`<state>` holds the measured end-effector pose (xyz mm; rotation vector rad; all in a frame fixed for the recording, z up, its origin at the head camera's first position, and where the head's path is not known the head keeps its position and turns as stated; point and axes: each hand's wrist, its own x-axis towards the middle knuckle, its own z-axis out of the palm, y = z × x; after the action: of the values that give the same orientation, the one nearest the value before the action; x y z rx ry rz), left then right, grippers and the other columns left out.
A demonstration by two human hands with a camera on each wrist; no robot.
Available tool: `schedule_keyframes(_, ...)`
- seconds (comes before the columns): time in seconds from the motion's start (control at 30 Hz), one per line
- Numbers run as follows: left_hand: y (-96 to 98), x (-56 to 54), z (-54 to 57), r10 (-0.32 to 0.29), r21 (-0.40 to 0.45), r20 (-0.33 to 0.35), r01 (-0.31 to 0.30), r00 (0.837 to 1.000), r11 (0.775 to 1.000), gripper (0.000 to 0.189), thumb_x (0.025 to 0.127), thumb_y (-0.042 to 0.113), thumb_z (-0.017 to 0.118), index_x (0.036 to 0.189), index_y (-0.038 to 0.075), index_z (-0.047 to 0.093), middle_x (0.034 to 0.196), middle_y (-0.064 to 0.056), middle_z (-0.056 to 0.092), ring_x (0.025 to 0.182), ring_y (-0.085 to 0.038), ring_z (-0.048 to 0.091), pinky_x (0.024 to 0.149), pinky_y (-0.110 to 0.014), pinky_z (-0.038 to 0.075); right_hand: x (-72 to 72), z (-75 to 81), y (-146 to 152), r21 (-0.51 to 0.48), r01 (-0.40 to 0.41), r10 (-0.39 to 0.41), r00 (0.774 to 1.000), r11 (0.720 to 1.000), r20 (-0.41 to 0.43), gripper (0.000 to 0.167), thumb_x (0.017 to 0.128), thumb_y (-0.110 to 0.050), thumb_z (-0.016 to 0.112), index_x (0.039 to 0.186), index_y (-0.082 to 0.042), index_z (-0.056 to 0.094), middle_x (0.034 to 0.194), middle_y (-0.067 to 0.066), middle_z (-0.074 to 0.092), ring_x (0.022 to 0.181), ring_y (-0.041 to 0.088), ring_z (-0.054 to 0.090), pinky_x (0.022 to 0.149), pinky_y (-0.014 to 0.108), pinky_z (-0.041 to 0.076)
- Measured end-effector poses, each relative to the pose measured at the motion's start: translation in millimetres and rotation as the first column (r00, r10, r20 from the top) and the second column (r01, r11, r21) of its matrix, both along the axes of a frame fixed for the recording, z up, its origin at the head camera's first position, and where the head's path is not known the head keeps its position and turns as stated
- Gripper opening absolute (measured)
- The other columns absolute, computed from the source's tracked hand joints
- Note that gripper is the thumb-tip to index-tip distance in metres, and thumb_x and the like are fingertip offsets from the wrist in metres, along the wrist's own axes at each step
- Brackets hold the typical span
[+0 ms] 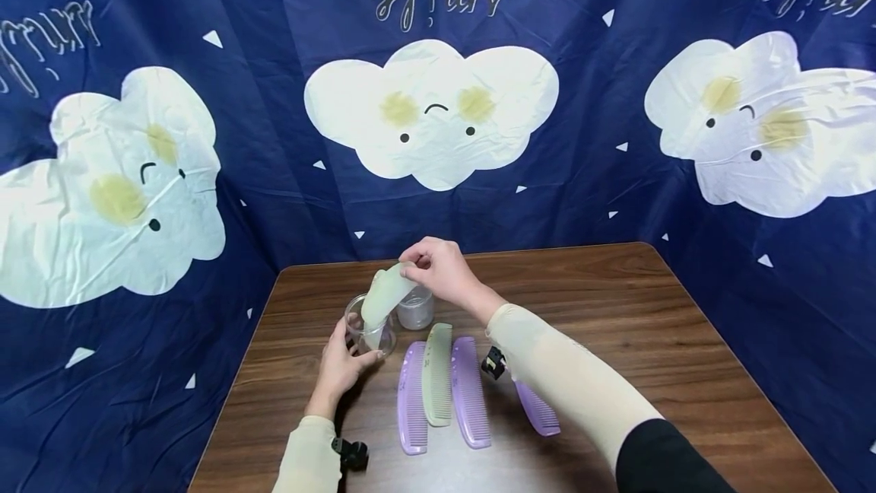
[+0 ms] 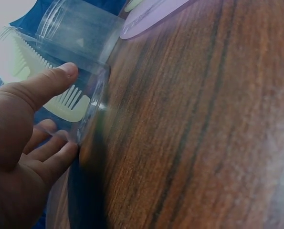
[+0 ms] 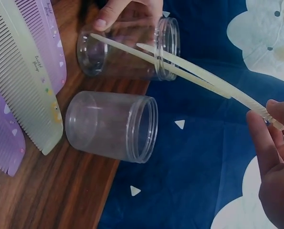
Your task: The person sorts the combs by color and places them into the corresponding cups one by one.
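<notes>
Right hand (image 1: 441, 268) pinches a pale-green comb (image 1: 392, 290), apparently at the insertion step, into the clear jar (image 3: 125, 66) at its eight o'clock, gripped by the left hand (image 1: 342, 367); lowering seems next.

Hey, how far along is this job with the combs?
Done, it seems: one green comb leans inside the jar that the left hand holds. In hand: the right hand pinches a second green comb, its far end inside that jar. Apparently left: another green comb and three purple combs on the table; no comb shows in the second jar.
</notes>
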<state>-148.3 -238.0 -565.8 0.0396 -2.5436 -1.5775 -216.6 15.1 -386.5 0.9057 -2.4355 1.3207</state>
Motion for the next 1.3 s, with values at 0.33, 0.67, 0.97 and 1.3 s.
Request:
schedule_keyframes(0.33, -0.2, -0.8, 3.5, -0.005, -0.056, 0.017, 0.006, 1.0, 0.998, 0.095, 0.07, 0.004, 0.093, 0.148, 0.005, 0.039, 0.143, -0.024, 0.052, 0.135, -0.042, 0.053, 0.108, -0.048, 0.055, -4.4, -0.9, -14.6, 0.066, 0.01, -0.008, 0.999, 0.998, -0.032, 0.015, 0.086, -0.013, 0.083, 0.1, -0.009, 0.081, 0.096, 0.002, 0.073, 0.085, 0.015, 0.072, 0.073, 0.017, 0.06)
schedule_keyframes(0.67, -0.2, -0.8, 6.3, -0.017, -0.041, 0.027, 0.018, 0.999, 0.999, 0.096, 0.07, 0.003, 0.093, 0.149, 0.002, 0.038, 0.145, -0.027, 0.05, 0.137, -0.045, 0.051, 0.108, -0.048, 0.054, -7.7, -0.7, -28.6, 0.161, -0.01, 0.012, 1.0, 0.987, -0.01, 0.016, 0.088, -0.016, 0.083, 0.103, -0.012, 0.081, 0.099, 0.001, 0.074, 0.087, 0.014, 0.072, 0.073, 0.017, 0.059)
schedule_keyframes(0.97, -3.2, -0.3, 7.5, -0.017, -0.048, 0.035, 0.019, 0.999, 0.999, 0.097, 0.071, 0.004, 0.092, 0.151, 0.005, 0.036, 0.146, -0.024, 0.05, 0.138, -0.043, 0.051, 0.108, -0.048, 0.054, -5.9, 1.6, -40.3, 0.211, 0.017, -0.013, 1.0, 0.977, -0.022, 0.016, 0.089, -0.018, 0.081, 0.103, -0.011, 0.081, 0.1, 0.002, 0.076, 0.089, 0.015, 0.073, 0.087, 0.026, 0.059)
schedule_keyframes(1.3, -2.0, -0.7, 6.5, -0.016, -0.031, 0.03, 0.017, 0.999, 0.999, 0.096, 0.07, 0.003, 0.092, 0.149, 0.004, 0.038, 0.145, -0.025, 0.051, 0.137, -0.041, 0.052, 0.108, -0.047, 0.054, -11.0, -4.8, -49.2, 0.238, 0.06, -0.057, 0.998, 0.97, -0.019, 0.015, 0.089, -0.018, 0.081, 0.102, -0.011, 0.081, 0.099, 0.0, 0.077, 0.09, 0.013, 0.072, 0.089, 0.03, 0.059)
